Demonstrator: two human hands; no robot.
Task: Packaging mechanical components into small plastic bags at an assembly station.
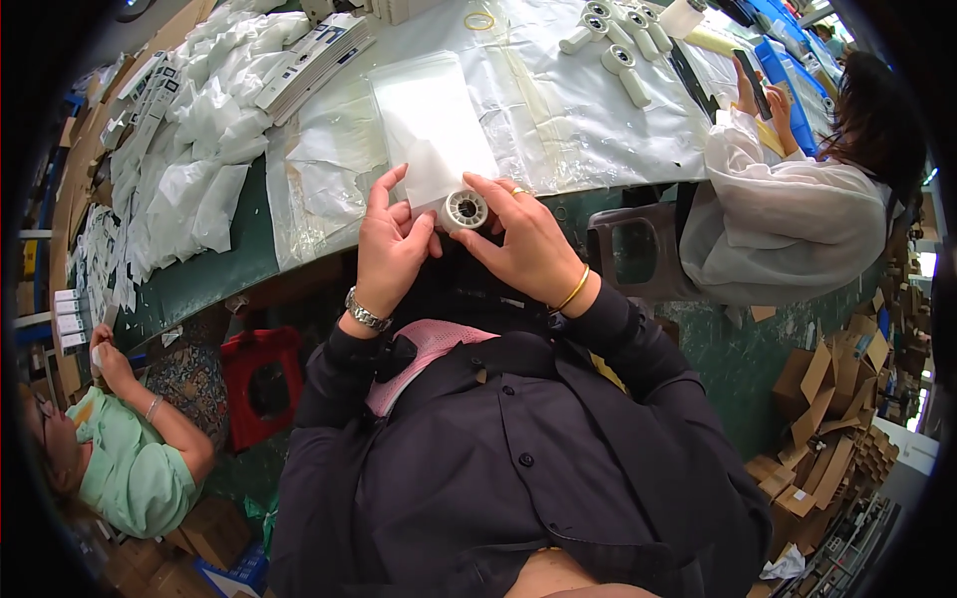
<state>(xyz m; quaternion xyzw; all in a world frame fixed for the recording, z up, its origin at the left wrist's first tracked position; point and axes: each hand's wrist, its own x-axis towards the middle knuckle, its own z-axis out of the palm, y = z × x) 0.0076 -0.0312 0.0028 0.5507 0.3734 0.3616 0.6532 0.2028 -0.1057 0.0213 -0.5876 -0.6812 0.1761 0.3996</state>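
My right hand (520,237) closes around a white device (466,209) with a round, slotted end, like a small handheld fan or hair dryer. Its round end faces up, and the rest is hidden by my hands and the bag. Beside it, my left hand (391,239) pinches a translucent plastic bag (429,177) whose lower edge touches the device. I cannot tell whether any part of the device is inside that bag. Just beyond, a stack of flat translucent bags (449,100) lies on the plastic-covered table (329,179).
Several similar white devices (625,75) lie at the far right. Piled white bags (199,149) and flat printed boxes (314,65) fill the left. A person with a phone (753,85) sits right by a grey stool (633,249); another person (140,448) is at left near a red stool (261,384).
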